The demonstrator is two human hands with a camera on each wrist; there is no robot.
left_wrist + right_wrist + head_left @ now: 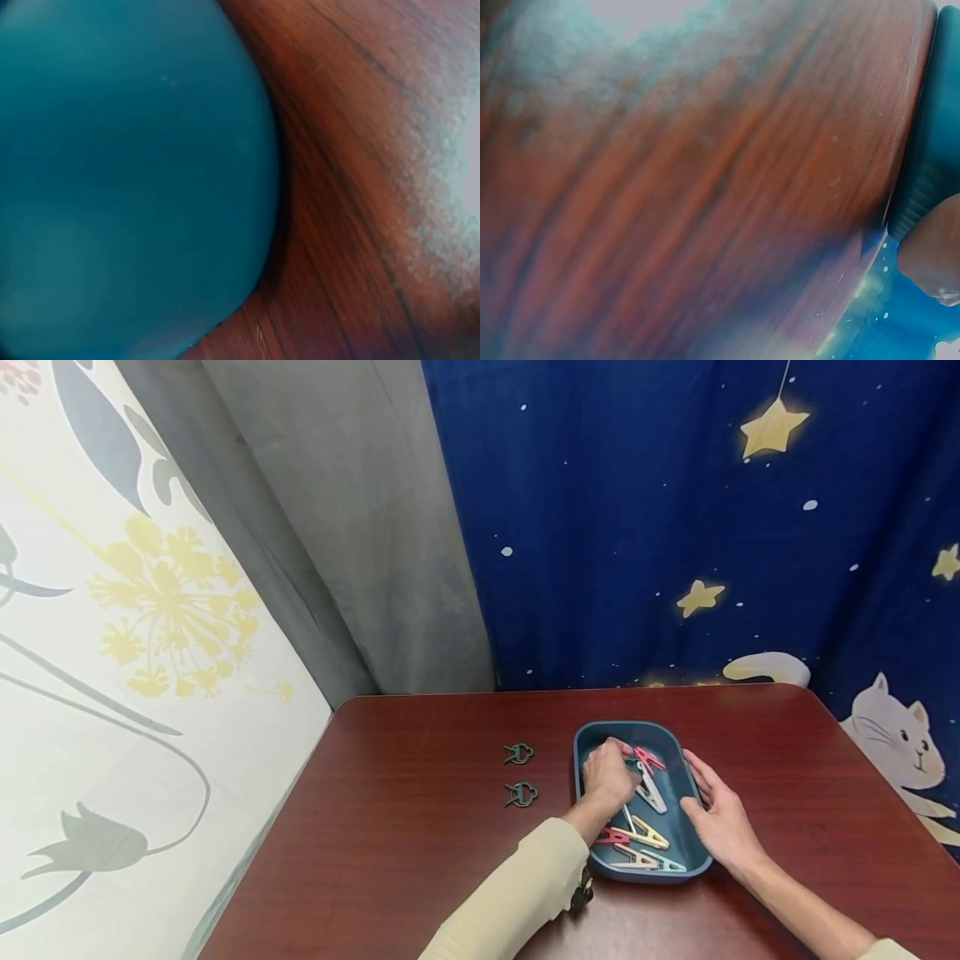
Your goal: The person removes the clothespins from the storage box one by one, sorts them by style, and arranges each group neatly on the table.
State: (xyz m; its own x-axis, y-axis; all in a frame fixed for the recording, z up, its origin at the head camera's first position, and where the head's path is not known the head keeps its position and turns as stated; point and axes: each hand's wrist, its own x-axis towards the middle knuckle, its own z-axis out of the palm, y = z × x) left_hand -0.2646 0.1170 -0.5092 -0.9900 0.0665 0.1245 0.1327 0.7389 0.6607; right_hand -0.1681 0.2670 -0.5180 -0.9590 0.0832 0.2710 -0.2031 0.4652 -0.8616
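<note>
Smooth plastic tray (678, 831), glossy wood-grained table (405, 793)

Head downward, wrist views close, shared tray (645, 876)

Plain cream left sleeve (517, 885), small black device (581, 892) beside it; cream right sleeve (887, 951).

A starry blue curtain (600, 527) hangs behind the reddish-brown table (420, 793).
</note>
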